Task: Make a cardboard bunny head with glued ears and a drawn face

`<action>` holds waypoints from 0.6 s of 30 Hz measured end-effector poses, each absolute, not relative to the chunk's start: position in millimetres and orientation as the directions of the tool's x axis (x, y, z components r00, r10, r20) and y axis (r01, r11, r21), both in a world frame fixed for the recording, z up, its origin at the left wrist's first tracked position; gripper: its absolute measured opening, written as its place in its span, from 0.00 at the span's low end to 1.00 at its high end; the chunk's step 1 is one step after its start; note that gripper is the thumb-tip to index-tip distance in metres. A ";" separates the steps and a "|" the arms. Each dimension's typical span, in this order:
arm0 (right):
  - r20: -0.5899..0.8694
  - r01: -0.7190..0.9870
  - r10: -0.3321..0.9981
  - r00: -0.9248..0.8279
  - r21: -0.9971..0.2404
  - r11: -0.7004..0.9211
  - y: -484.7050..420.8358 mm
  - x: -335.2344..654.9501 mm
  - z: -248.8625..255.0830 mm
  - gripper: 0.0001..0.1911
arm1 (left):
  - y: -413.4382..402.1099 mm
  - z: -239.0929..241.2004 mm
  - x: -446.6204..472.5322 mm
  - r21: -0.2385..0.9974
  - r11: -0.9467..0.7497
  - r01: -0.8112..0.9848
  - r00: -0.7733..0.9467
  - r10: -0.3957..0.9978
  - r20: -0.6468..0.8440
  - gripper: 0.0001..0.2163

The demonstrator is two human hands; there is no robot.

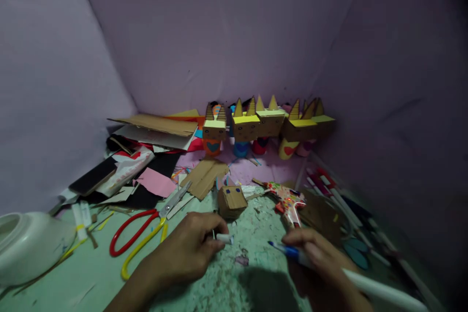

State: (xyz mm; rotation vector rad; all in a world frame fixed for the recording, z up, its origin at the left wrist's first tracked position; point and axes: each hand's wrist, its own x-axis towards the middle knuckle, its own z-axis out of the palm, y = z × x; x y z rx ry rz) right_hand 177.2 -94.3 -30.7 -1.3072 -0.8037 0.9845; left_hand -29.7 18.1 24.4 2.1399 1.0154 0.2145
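Observation:
My left hand (188, 248) is closed in a pinch on a small white pen cap (224, 239), low over the green mat. My right hand (318, 253) grips a white marker (365, 282) with a blue tip (281, 247) that points left toward the cap. Just beyond both hands sits a small cardboard box (232, 201) with two blue dots on its top. A patterned glue gun (288, 200) lies to the right of the box.
Red and yellow scissors (146, 226) lie at the left, a white jar (27, 243) at far left. Cardboard and paper scraps (161, 156) pile up behind. A row of cardboard animal figures (263, 126) stands by the back wall. Several markers (336, 195) lie at right.

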 end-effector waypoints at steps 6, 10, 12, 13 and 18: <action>-0.121 -0.253 0.916 0.382 -0.967 -0.022 -79.3 146.4 -23.5 0.21 | 7.7 13.1 -15.9 0.778 -0.382 0.499 0.712 0.693 -0.117 0.06; -0.072 -0.112 0.938 0.340 -0.993 -0.036 -85.1 147.9 -33.3 0.24 | 3.7 9.8 -14.4 0.805 -0.372 0.463 0.726 0.679 -0.104 0.05; -0.060 -0.082 0.947 0.317 -0.996 -0.036 -84.9 147.2 -33.8 0.24 | 1.9 8.9 -14.8 0.812 -0.376 0.447 0.727 0.681 -0.085 0.05; -0.059 -0.077 0.949 0.311 -0.996 -0.037 -84.2 146.1 -33.3 0.24 | 1.1 8.3 -15.0 0.816 -0.385 0.431 0.732 0.678 -0.067 0.06; -0.164 -0.285 0.956 0.244 -0.954 -0.091 -77.8 139.4 -31.4 0.25 | -3.7 1.4 -14.2 0.826 -0.455 0.333 0.746 0.663 0.064 0.06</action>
